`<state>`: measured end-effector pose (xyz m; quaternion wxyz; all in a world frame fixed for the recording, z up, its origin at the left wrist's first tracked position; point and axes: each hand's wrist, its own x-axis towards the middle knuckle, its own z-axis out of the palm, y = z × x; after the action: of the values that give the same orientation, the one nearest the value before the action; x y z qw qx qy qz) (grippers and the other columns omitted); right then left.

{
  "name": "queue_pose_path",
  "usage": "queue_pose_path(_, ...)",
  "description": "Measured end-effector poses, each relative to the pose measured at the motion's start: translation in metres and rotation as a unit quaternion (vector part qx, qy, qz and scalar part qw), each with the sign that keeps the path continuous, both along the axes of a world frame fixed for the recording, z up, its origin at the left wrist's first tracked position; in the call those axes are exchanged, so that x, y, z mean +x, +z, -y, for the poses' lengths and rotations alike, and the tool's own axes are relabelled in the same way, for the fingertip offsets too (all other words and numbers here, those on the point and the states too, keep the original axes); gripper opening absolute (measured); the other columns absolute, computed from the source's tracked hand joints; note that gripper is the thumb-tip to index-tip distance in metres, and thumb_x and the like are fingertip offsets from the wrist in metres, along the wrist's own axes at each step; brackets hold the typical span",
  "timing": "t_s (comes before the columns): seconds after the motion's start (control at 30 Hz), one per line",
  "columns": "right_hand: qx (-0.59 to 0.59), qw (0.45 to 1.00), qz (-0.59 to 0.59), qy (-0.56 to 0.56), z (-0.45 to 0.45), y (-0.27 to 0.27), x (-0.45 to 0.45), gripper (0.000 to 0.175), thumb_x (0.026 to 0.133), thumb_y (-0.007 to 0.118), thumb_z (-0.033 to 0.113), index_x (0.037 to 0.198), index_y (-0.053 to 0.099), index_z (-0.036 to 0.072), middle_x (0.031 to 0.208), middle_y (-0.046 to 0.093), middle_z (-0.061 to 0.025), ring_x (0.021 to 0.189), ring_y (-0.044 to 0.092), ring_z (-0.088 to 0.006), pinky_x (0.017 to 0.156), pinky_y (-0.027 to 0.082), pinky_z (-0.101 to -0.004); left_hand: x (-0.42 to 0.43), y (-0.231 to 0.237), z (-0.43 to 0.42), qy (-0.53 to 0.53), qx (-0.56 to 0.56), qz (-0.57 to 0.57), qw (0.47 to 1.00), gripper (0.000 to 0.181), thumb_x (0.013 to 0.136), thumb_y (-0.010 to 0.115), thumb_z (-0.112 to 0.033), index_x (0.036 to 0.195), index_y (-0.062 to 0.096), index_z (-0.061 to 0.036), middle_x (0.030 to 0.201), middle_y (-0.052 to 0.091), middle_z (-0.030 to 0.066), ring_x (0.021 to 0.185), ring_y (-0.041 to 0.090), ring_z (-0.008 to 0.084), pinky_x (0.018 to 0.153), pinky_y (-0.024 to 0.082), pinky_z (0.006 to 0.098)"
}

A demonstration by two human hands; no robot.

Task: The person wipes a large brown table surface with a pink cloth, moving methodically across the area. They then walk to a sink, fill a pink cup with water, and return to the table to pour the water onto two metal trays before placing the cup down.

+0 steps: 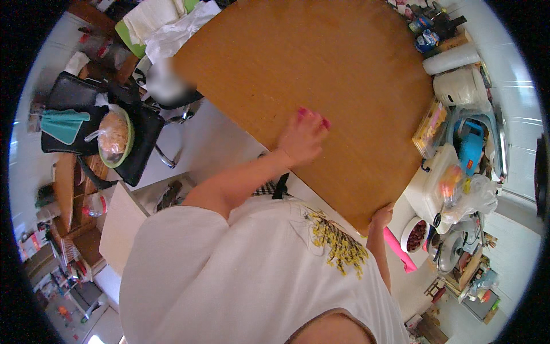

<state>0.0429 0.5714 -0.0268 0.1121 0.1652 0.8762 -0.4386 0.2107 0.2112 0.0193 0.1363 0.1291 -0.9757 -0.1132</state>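
A broad brown wood tabletop [335, 64] spans the area in front of me. My left hand [303, 137] rests on it near the close edge, fingers curled down over a small pink item, perhaps a cloth [302, 113], of which only bits show past the fingers. At the tabletop's near right corner, my right hand [381, 216] grips the edge, partly hidden behind it. A bright pink strip of material [399, 251] lies below that hand, beside a white bowl [404, 236] of dark red pieces.
Along the right stand a clear box of yellow items [431, 129], a cream container [412, 187], a blue appliance [472, 146] and a pot lid [451, 253]. Left, a black chair [144, 150] bears a green basin [131, 129] with a bagged item. White cloths [150, 19] lie upper left.
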Motion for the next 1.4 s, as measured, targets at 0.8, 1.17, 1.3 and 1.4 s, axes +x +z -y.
queue_pose_path(0.8,0.43,0.862,-0.27,0.015,0.04,-0.035,0.107,0.055,0.093,0.047,0.043,0.129,0.045,0.002,0.13,0.045,-0.0204,0.122,0.039,-0.038,0.1,0.032,-0.0505,0.13,-0.003,0.191,0.135,0.03,0.076,0.987,0.047,0.086,0.051,-0.039,0.129,0.049,-0.018,0.145,0.032,0.0107,0.134,0.029,0.0296,0.108,0.019,0.055)
queue_pose_path(1.17,0.398,0.897,-0.194,0.01,0.225,-0.003,0.152,0.053,0.091,0.052,0.039,0.133,0.042,0.009,0.141,0.034,-0.0182,0.13,0.032,-0.0371,0.103,0.03,-0.0502,0.127,-0.007,0.375,0.199,0.018,0.081,0.977,0.049,0.087,0.051,-0.036,0.132,0.047,-0.0183,0.146,0.03,0.0115,0.136,0.026,0.0309,0.108,0.023,0.0539)
queue_pose_path(1.3,0.39,0.899,-0.187,0.072,0.245,-0.005,0.168,0.052,0.093,0.048,0.035,0.135,0.039,0.006,0.145,0.026,-0.0202,0.135,0.02,-0.0408,0.107,0.022,-0.0547,0.073,-0.012,0.419,0.195,0.003,0.082,0.977,0.05,0.087,0.049,-0.038,0.133,0.046,-0.0186,0.146,0.03,0.0107,0.136,0.025,0.0306,0.108,0.023,0.0534)
queue_pose_path(1.4,0.393,0.899,-0.163,0.098,0.251,0.005,0.172,0.052,0.093,0.047,0.034,0.136,0.039,0.006,0.145,0.025,-0.0214,0.136,0.019,-0.0409,0.107,0.021,-0.0543,0.033,-0.01,0.446,0.203,0.01,0.086,0.975,0.05,0.087,0.049,-0.038,0.133,0.045,-0.0186,0.146,0.03,0.0105,0.136,0.026,0.0308,0.107,0.024,0.0528)
